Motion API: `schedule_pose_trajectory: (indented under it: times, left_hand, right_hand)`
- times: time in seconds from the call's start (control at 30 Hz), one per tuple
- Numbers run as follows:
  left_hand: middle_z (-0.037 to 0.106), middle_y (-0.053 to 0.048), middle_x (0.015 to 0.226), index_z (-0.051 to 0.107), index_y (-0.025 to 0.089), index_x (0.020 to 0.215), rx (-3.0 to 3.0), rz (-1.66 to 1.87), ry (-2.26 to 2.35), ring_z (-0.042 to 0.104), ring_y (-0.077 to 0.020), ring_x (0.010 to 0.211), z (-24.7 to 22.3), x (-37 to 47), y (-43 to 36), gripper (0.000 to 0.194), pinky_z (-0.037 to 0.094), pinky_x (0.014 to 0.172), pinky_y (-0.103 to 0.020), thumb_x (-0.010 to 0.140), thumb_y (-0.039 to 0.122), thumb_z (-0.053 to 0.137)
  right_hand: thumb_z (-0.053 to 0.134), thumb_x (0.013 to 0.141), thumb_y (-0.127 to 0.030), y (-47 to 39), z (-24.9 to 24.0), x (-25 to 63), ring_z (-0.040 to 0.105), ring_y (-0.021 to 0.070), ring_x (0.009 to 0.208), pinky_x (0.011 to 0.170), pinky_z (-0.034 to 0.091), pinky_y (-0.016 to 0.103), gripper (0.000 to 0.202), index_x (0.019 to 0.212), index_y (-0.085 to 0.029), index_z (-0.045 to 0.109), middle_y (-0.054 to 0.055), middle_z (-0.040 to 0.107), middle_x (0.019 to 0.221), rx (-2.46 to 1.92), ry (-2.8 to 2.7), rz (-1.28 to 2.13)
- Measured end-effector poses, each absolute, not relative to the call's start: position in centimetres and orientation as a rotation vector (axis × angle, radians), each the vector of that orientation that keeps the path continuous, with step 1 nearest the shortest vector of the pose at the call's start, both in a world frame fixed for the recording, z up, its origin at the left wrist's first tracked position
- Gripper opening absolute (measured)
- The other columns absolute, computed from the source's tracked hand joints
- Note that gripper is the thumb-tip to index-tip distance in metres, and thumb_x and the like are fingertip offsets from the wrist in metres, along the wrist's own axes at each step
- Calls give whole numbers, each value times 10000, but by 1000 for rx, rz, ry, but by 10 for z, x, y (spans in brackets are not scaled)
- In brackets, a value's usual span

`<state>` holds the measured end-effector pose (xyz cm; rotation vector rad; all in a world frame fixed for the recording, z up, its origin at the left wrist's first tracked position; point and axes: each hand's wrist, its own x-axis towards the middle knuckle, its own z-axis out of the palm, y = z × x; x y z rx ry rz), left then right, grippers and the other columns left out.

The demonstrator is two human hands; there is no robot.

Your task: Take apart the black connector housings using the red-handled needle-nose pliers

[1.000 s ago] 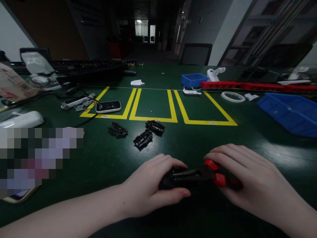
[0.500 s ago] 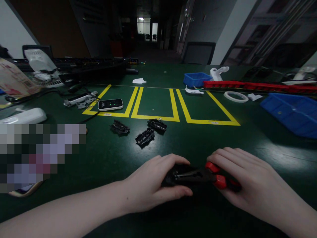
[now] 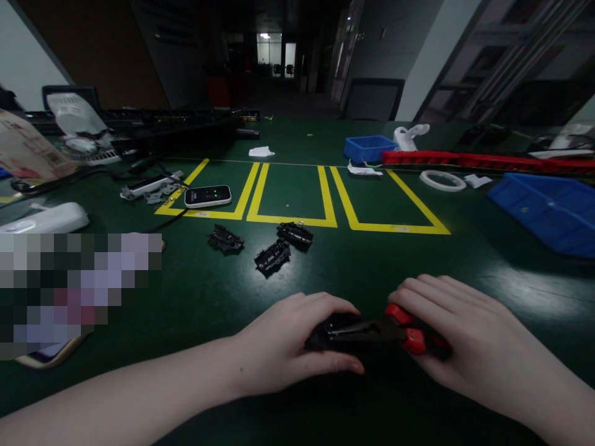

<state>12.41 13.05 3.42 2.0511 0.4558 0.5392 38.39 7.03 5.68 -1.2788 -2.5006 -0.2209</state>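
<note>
My left hand [image 3: 297, 341] grips a glossy black part [image 3: 337, 328] between thumb and fingers, low in the middle of the view. My right hand [image 3: 460, 334] is wrapped round pliers [image 3: 404, 329] with red and black handles. The dark jaws point left and meet the black part; what lies between them is too dark to make out. Farther forward on the green table lie three similar black parts: one [image 3: 225, 239] at the left, one [image 3: 273, 257] in the middle, one [image 3: 295, 235] behind it.
Yellow tape outlines [image 3: 297, 221] mark the green table. A white device with green lights [image 3: 207, 196] sits in the left outline. Blue bins [image 3: 548, 210] [image 3: 367, 148], a tape roll [image 3: 442, 180] and a red strip [image 3: 474, 162] are at the right. A pixelated object [image 3: 79, 291] lies left.
The fingers and thumb of my left hand have shifted slightly at the black part. The pliers have barely moved in my right hand.
</note>
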Motion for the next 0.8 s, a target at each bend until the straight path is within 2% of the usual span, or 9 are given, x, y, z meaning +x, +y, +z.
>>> schedule_pose_trajectory:
  times: [0.4, 0.8]
  left_hand:
    - [682, -59, 1179, 588, 150, 1240, 2102, 429, 502, 615, -195, 1059, 40, 124, 131, 427, 400, 945, -300, 903, 382, 710]
    - [677, -65, 1188, 600, 148, 1232, 2035, 400, 508, 618, -196, 1058, 39, 125, 131, 402, 427, 916, -287, 909, 362, 705]
  right_hand:
    - [490, 717, -99, 70, 58, 378, 597, 221, 711, 629, 472, 353, 268, 952, -201, 570, 57, 632, 825, -1284, -2548, -311]
    - [495, 740, -98, 74, 57, 379, 571, 213, 707, 624, 453, 342, 221, 926, -203, 550, 51, 612, 818, -1302, -2551, -234]
